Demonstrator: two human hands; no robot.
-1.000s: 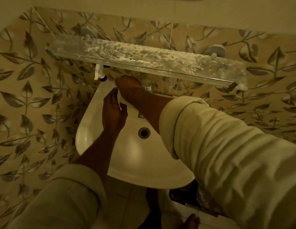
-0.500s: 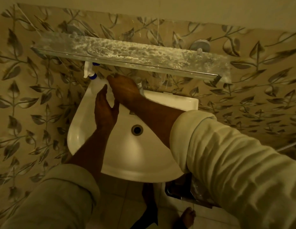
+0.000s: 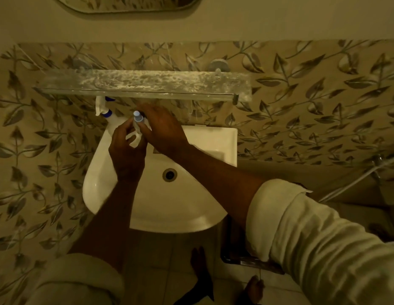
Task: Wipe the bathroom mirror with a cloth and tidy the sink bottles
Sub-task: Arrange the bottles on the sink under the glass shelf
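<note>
At the back left corner of the white sink (image 3: 191,212), about eleven o'clock from the drain (image 3: 169,174), a small clear bottle with a pale blue cap (image 3: 137,122) stands upright between both hands. The left hand (image 3: 127,151) curls its fingers around the bottle's lower body from the seven o'clock side, while the right hand (image 3: 163,128) reaches in from four o'clock and closes on the bottle near its neck. Just beside them, at ten o'clock, a white spray bottle with blue trim (image 3: 105,111) stands on the sink's rim beneath a streaked glass shelf (image 3: 147,83). Leaf-patterned wall tiles (image 3: 312,111) surround the basin. At twelve o'clock, on the plain wall above, the lower edge of the mirror (image 3: 125,3) shows. Both forearms emerge from rolled pale sleeves (image 3: 323,243).
</note>
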